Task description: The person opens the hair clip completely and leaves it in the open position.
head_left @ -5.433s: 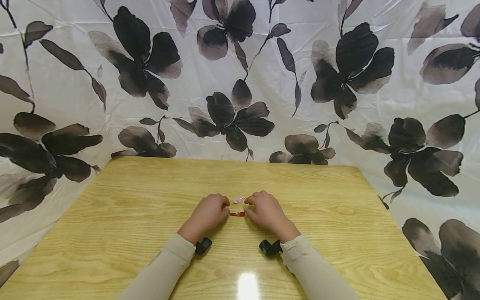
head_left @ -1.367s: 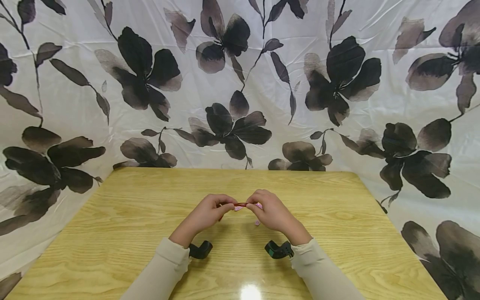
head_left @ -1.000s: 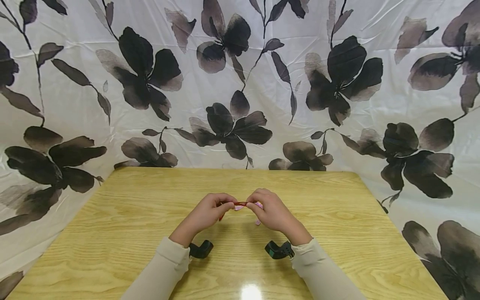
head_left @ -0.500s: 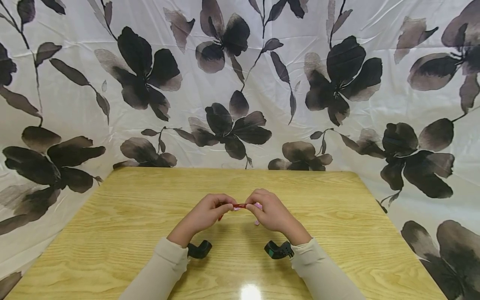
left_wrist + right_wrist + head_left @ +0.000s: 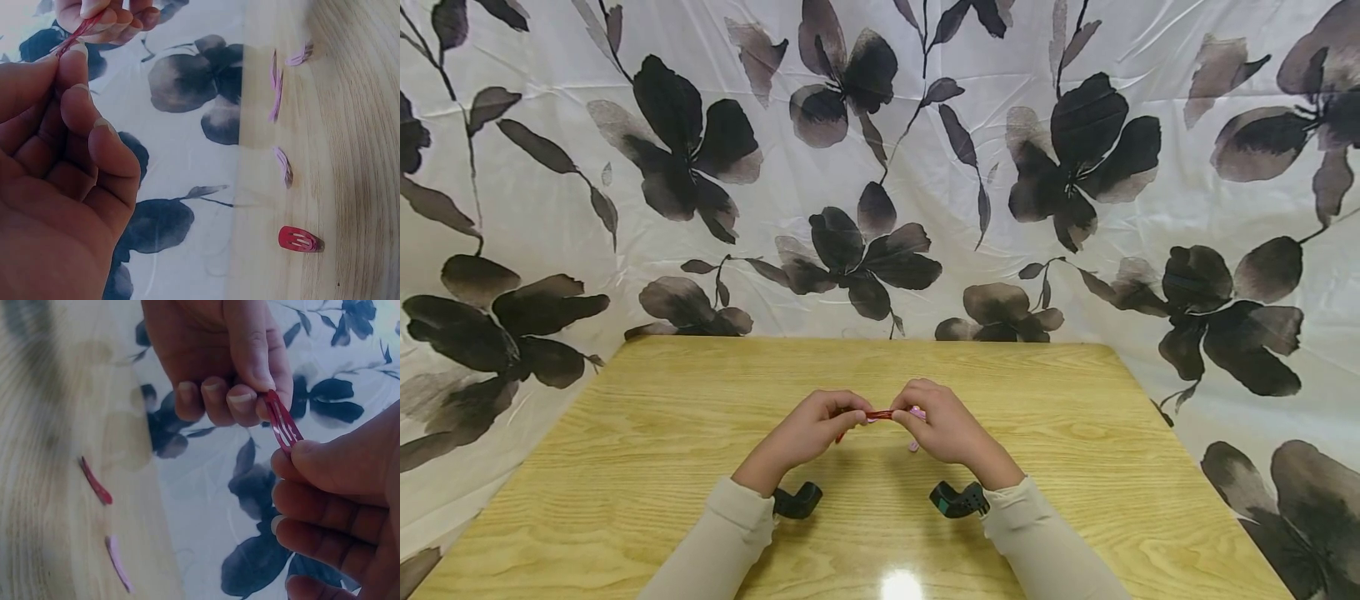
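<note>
A red snap hair clip (image 5: 880, 414) is stretched between both hands above the table. My left hand (image 5: 811, 427) pinches one end with thumb and forefinger, and my right hand (image 5: 942, 423) pinches the other. Slots along the clip (image 5: 285, 425) show in the right wrist view. Another red hair clip (image 5: 299, 239) lies on the table in the left wrist view, near a pink hair clip (image 5: 283, 167). Further along are more pink clips (image 5: 276, 87). From the head, the hands partly cover the pink clip (image 5: 917, 412) beneath; a pink piece (image 5: 913, 447) shows in front.
The wood-grain table (image 5: 700, 500) stretches out around the hands. Behind it hangs a white cloth (image 5: 880, 125) printed with dark flowers. Black wrist cameras (image 5: 799, 501) stick out below both wrists.
Earlier, both hands were low by a red clip and a pink clip on the table; now a red clip is held raised between them. Over the last second the hands have barely moved.
</note>
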Motion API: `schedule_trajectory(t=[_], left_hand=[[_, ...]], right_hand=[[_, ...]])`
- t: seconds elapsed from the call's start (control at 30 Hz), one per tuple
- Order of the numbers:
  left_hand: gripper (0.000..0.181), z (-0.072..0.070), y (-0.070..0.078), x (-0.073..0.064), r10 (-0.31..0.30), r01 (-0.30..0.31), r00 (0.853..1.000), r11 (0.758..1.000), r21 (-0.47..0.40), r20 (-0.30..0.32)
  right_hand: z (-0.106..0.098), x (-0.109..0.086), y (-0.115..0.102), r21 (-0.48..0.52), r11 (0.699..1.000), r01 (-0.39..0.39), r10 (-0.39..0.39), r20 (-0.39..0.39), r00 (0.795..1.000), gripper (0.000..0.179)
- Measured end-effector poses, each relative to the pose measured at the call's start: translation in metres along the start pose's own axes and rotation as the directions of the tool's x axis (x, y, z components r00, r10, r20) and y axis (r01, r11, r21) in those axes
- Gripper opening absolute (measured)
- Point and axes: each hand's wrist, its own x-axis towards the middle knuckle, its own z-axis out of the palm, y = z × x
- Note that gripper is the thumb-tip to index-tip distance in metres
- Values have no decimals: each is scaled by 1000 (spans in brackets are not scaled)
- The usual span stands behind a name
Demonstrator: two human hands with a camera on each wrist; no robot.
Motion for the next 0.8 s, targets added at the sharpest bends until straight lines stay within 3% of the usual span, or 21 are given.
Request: schedule_trajectory(t=[0.53, 0.8], left_hand=[[23, -2, -3, 0, 20, -20, 999, 1000, -2, -25], [14, 0, -3, -1, 22, -10, 995, 991, 135, -93]], right_hand=[[-1, 0, 3, 42, 998, 38, -38, -3, 999, 11], [0, 0, 8, 29, 999, 46, -46, 12, 999, 10]])
